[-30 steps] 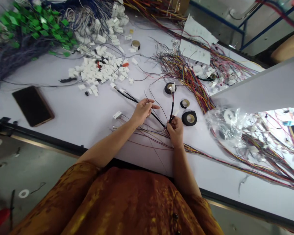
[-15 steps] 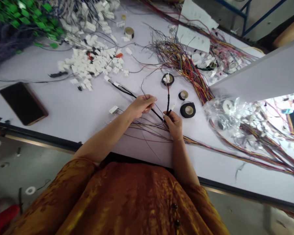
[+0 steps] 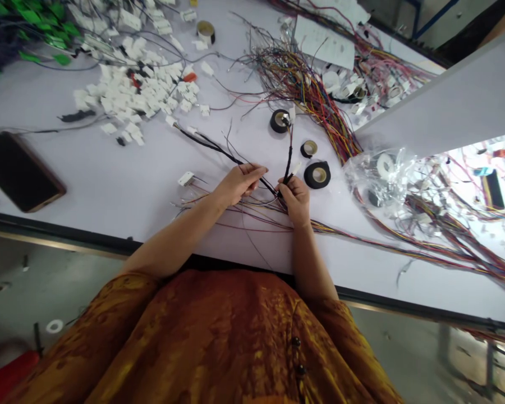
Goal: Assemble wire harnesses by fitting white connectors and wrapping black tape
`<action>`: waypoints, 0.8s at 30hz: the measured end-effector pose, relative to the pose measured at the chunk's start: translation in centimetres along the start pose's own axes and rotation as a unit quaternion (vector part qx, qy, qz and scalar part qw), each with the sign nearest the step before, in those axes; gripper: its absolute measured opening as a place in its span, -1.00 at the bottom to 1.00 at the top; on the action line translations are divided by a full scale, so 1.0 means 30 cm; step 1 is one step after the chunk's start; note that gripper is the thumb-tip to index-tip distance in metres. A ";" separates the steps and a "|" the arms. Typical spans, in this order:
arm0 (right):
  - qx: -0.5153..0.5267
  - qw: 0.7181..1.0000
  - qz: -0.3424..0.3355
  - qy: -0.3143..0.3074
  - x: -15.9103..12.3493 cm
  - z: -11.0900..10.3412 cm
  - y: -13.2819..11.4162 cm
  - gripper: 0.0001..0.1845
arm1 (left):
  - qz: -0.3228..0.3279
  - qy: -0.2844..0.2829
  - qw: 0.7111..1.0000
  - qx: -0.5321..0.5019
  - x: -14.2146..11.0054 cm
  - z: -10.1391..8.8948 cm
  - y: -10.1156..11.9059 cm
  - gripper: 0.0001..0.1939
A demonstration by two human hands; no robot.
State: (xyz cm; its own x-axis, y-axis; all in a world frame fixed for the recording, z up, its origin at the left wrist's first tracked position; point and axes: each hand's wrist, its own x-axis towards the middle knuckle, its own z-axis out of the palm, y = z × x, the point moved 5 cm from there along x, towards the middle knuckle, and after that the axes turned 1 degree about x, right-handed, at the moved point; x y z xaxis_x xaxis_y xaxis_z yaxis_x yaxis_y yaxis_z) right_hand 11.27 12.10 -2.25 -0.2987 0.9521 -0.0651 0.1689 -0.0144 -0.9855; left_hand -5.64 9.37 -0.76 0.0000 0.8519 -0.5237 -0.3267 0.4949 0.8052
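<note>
My left hand [image 3: 244, 184] is closed, thumb against fingers, on a thin dark wire [image 3: 232, 147] whose loose end sticks up behind it. A black-taped branch [image 3: 210, 145] of a wire harness runs beneath this hand to a white connector [image 3: 170, 120] at its far end. To the right, my right hand [image 3: 295, 201] grips the harness where its branches meet. From those fingers a second taped branch [image 3: 289, 163] points away, its white connector end by a roll of black tape [image 3: 280, 120]. Loose coloured wires [image 3: 252, 214] pass under both hands; the exact grip is partly hidden.
Two more black tape rolls [image 3: 317, 175] lie right of the hands. White connectors [image 3: 138, 92] are heaped at the back left, a phone [image 3: 22, 171] at the left edge. A wire bundle [image 3: 315, 101], a clear plastic bag [image 3: 379, 177] and a grey panel [image 3: 446, 95] occupy the right.
The view has shifted, so the table's things sit further left and higher. Around the thin wire, the left hand has moved slightly against the harness; both hands keep their hold.
</note>
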 end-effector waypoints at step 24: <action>-0.301 0.931 -0.206 -0.006 0.020 0.136 -0.104 -0.81 | 0.200 0.010 0.977 -0.078 -0.058 -0.355 0.184 -0.81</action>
State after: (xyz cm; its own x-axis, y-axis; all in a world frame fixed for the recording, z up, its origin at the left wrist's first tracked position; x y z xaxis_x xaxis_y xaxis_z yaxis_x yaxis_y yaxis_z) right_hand 6.73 11.48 0.14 -0.4650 0.8352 0.2936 0.5317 0.5286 -0.6618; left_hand -17.49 8.80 1.63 -0.1758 0.9674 -0.1823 -0.4372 0.0892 0.8949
